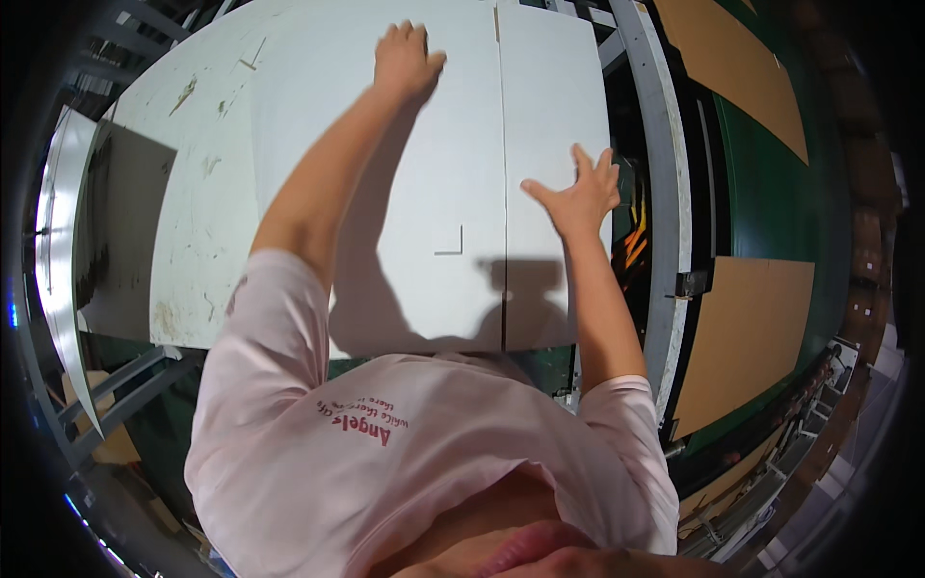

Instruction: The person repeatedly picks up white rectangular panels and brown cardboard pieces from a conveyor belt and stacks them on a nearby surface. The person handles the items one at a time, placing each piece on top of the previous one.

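A large white board (414, 144) lies flat on a scuffed white table (193, 125) in front of me. A seam runs down the board's right part. My left hand (405, 60) lies flat on the board near its far edge, arm stretched out. My right hand (578, 193) rests spread at the board's right edge, fingers apart, palm down. Neither hand holds anything. My pink shirt fills the lower part of the view.
A grey metal frame rail (665, 193) runs along the right of the table. Beyond it a green conveyor (780, 193) carries brown cardboard sheets (742, 328). Orange cables (631, 241) show in the gap. A grey panel (120, 222) lies at the left.
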`<action>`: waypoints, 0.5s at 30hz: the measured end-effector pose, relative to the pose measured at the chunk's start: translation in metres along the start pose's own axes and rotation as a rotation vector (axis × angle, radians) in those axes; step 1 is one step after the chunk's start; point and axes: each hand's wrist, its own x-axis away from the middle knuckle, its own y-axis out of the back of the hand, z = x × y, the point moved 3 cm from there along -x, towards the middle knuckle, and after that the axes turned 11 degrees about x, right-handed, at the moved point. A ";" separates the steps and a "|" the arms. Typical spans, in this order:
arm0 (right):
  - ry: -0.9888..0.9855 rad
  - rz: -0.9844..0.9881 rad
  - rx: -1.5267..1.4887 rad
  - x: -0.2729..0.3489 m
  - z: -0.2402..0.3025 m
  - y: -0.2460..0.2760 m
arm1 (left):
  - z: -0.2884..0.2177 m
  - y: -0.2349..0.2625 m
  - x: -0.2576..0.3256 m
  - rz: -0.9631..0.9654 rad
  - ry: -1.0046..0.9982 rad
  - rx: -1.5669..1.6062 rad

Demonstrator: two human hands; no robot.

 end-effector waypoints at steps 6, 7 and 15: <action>-0.184 0.086 -0.080 -0.038 -0.011 -0.012 | 0.063 -0.044 -0.111 0.109 -0.063 0.016; -0.178 0.074 -0.081 -0.035 -0.013 -0.014 | 0.052 -0.036 -0.109 0.088 -0.099 0.028; -0.141 0.039 -0.126 -0.032 -0.012 -0.012 | -0.006 0.026 -0.102 0.158 0.214 0.075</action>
